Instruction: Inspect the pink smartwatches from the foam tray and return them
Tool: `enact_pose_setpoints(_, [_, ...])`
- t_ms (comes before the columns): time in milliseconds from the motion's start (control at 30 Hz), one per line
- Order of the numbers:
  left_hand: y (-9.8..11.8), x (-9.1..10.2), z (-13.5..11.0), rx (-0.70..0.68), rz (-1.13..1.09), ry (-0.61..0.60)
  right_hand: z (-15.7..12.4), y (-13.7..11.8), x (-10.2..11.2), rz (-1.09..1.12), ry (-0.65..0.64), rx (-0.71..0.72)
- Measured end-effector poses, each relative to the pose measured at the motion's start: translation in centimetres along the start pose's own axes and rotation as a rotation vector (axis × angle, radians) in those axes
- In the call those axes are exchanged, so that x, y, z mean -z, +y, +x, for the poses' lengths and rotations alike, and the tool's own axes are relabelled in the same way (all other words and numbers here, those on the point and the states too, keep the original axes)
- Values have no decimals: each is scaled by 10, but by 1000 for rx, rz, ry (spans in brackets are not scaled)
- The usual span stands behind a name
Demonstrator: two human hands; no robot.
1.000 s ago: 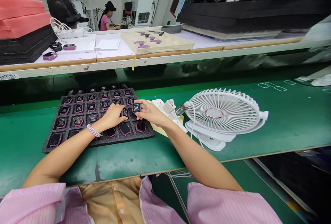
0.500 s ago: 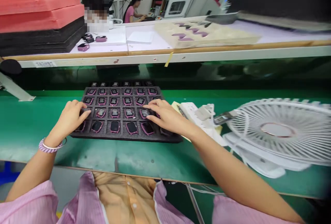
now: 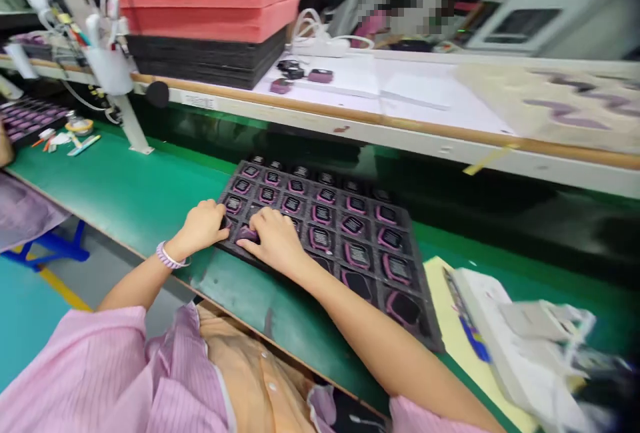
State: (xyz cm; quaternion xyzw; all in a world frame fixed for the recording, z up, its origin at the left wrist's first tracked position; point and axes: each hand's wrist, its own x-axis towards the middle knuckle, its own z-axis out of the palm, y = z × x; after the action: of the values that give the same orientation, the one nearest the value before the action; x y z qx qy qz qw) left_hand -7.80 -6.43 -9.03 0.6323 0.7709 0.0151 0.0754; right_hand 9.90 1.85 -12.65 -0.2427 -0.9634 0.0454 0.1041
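A black foam tray [image 3: 434, 316] with rows of compartments lies on the green bench, most holding a pinkish-purple-framed smartwatch [image 3: 357, 254]. The front-row watches show dark, blank faces; those behind carry white lines. My left hand [image 3: 203, 226] is at the tray's near left corner, thumb and fingers closed around the corner watch, which they mostly cover. Beside it, my right hand [image 3: 275, 238] reaches across the front row. Its thumb and fingers pinch a purple smartwatch [image 3: 248, 234] in the second compartment; that watch looks tilted.
Right of the tray lie yellow paper [image 3: 445, 279], a blue pen [image 3: 474, 338] and a white power strip [image 3: 493, 313]. Red foam blocks [image 3: 200, 6] top black ones on the shelf above. Another tray [image 3: 33, 116] and small tools are far left. People sit behind the shelf.
The view has swung left and tilted. My right hand has moved from the tray's right side to the front left, next to my left hand, which has shifted to the near corner.
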Motion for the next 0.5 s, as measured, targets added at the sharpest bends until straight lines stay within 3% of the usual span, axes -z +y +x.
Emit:
enact_pose_setpoints(133, [1, 17, -2, 20, -167, 30, -7, 21, 2, 576, 224, 40])
enact_pose_setpoints(233, [10, 30, 12, -152, -433, 113, -5, 32, 21, 1066, 197, -108])
enact_pose_setpoints(333, [32, 44, 39, -243, -711, 248, 2, 44, 47, 1390, 227, -243])
enact_pose_setpoints(433, [57, 58, 67, -184, -1224, 302, 5, 57, 70, 1581, 385, -323])
enact_pose_setpoints(500, [72, 67, 80, -168, -1627, 172, 3, 63, 82, 1625, 484, -367])
